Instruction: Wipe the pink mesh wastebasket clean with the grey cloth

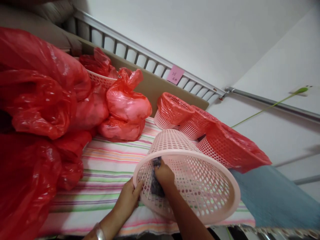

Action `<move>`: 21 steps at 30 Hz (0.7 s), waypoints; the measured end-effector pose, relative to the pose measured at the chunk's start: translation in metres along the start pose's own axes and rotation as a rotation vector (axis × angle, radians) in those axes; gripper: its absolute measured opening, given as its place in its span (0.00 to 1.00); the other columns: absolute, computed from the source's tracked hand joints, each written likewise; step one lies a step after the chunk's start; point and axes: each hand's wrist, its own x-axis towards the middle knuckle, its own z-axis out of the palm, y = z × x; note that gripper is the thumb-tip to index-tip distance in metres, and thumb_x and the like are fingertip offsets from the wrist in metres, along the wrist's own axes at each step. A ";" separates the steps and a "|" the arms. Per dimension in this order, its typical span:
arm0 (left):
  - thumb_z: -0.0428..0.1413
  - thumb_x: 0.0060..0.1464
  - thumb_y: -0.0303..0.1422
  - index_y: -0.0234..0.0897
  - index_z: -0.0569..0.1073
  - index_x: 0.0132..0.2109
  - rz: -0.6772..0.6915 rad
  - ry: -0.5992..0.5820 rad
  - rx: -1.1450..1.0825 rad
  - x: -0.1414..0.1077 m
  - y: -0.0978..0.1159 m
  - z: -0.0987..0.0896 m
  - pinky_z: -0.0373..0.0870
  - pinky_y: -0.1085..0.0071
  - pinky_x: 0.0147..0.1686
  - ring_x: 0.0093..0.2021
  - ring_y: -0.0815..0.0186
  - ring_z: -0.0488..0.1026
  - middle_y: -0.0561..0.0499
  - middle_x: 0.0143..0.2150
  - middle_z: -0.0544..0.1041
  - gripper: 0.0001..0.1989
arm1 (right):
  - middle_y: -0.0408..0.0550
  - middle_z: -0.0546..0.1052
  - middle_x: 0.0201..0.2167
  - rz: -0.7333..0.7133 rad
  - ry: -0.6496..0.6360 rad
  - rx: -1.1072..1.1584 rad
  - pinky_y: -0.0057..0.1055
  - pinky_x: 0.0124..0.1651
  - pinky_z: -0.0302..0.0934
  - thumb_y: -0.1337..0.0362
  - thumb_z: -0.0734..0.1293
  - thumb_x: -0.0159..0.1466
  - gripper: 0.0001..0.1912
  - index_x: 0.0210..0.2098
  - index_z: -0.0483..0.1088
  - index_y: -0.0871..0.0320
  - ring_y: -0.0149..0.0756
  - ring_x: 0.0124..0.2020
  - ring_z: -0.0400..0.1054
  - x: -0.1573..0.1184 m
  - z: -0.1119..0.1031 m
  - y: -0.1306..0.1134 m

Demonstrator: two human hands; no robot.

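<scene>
A pale pink perforated plastic basket (pixel 207 160) lies on its side on the striped sheet, its wide mouth facing me. My left hand (pixel 128 196) grips the basket's rim at the left, thumb over the edge. Inside the mouth, my right hand (pixel 165 173) is closed on a dark, crumpled cloth (pixel 157 186), which rests against the left inner wall. The fingertips of my right hand are partly hidden by the cloth.
Behind the basket stand several pink baskets (pixel 162 120) draped with red plastic bags. Stuffed red bags (pixel 127 103) crowd the left side. A striped sheet (pixel 107 163) covers the bed, with a slatted rail (pixel 130 55) along the wall and blue fabric (pixel 275 196) at right.
</scene>
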 end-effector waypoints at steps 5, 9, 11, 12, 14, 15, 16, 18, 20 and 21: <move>0.51 0.51 0.47 0.35 0.75 0.33 0.026 0.021 -0.017 0.004 0.005 0.001 0.68 0.70 0.26 0.26 0.59 0.73 0.51 0.18 0.74 0.19 | 0.56 0.73 0.48 0.050 -0.008 -0.008 0.37 0.47 0.59 0.60 0.52 0.63 0.22 0.50 0.69 0.57 0.45 0.49 0.67 0.061 -0.005 0.003; 0.52 0.50 0.47 0.35 0.74 0.37 -0.011 0.020 -0.023 0.006 -0.001 0.003 0.66 0.70 0.22 0.21 0.62 0.71 0.51 0.19 0.75 0.18 | 0.54 0.71 0.51 0.063 -0.002 -0.012 0.36 0.49 0.58 0.59 0.53 0.63 0.22 0.51 0.68 0.56 0.45 0.52 0.65 0.071 -0.004 0.008; 0.51 0.50 0.47 0.35 0.71 0.36 -0.046 0.002 -0.014 0.006 -0.004 0.003 0.63 0.72 0.17 0.15 0.66 0.67 0.54 0.16 0.72 0.19 | 0.53 0.71 0.51 0.058 0.001 -0.012 0.35 0.48 0.58 0.59 0.52 0.63 0.21 0.50 0.68 0.55 0.44 0.52 0.65 0.070 -0.004 0.008; 0.50 0.51 0.47 0.35 0.70 0.36 -0.057 -0.010 -0.007 0.005 -0.005 0.003 0.61 0.73 0.15 0.13 0.67 0.65 0.56 0.15 0.70 0.19 | 0.53 0.72 0.51 0.055 0.003 -0.012 0.35 0.48 0.58 0.59 0.52 0.63 0.21 0.50 0.68 0.55 0.44 0.51 0.65 0.068 -0.004 0.007; 0.48 0.53 0.47 0.35 0.67 0.35 -0.060 -0.028 0.014 0.004 -0.005 0.003 0.58 0.75 0.13 0.11 0.69 0.63 0.58 0.13 0.66 0.18 | 0.54 0.73 0.47 0.055 0.006 -0.017 0.35 0.45 0.59 0.59 0.53 0.62 0.21 0.49 0.68 0.56 0.44 0.48 0.67 0.061 -0.004 0.004; 0.47 0.54 0.46 0.35 0.66 0.35 -0.051 -0.033 0.022 0.004 -0.005 0.003 0.57 0.76 0.13 0.10 0.69 0.63 0.59 0.13 0.65 0.17 | 0.54 0.74 0.45 0.056 0.010 -0.020 0.35 0.44 0.60 0.59 0.54 0.62 0.21 0.49 0.68 0.57 0.44 0.46 0.69 0.054 -0.003 0.003; 0.47 0.55 0.46 0.35 0.66 0.34 -0.038 -0.037 0.030 0.003 -0.004 0.003 0.57 0.76 0.13 0.10 0.69 0.63 0.59 0.13 0.65 0.17 | 0.55 0.75 0.44 0.057 0.015 -0.025 0.35 0.43 0.60 0.58 0.55 0.61 0.21 0.50 0.67 0.57 0.44 0.44 0.69 0.045 -0.003 0.001; 0.47 0.55 0.44 0.35 0.65 0.34 -0.018 -0.038 0.043 0.003 -0.004 0.002 0.57 0.77 0.13 0.11 0.69 0.65 0.59 0.13 0.65 0.16 | 0.55 0.75 0.42 0.035 0.037 -0.039 0.34 0.41 0.60 0.58 0.56 0.59 0.23 0.52 0.64 0.58 0.43 0.42 0.70 0.019 0.000 -0.002; 0.47 0.55 0.44 0.35 0.65 0.34 -0.008 -0.039 0.048 0.004 -0.004 0.002 0.58 0.77 0.13 0.11 0.69 0.65 0.59 0.13 0.66 0.15 | 0.54 0.74 0.41 -0.036 0.061 -0.035 0.34 0.41 0.60 0.60 0.56 0.59 0.23 0.53 0.63 0.58 0.42 0.41 0.70 -0.017 0.005 -0.002; 0.47 0.55 0.44 0.35 0.65 0.33 -0.008 -0.037 0.048 0.005 -0.005 0.002 0.58 0.77 0.13 0.11 0.68 0.65 0.58 0.13 0.66 0.15 | 0.54 0.74 0.40 -0.085 0.066 -0.022 0.34 0.41 0.60 0.60 0.56 0.59 0.23 0.53 0.63 0.58 0.42 0.40 0.70 -0.037 0.008 -0.001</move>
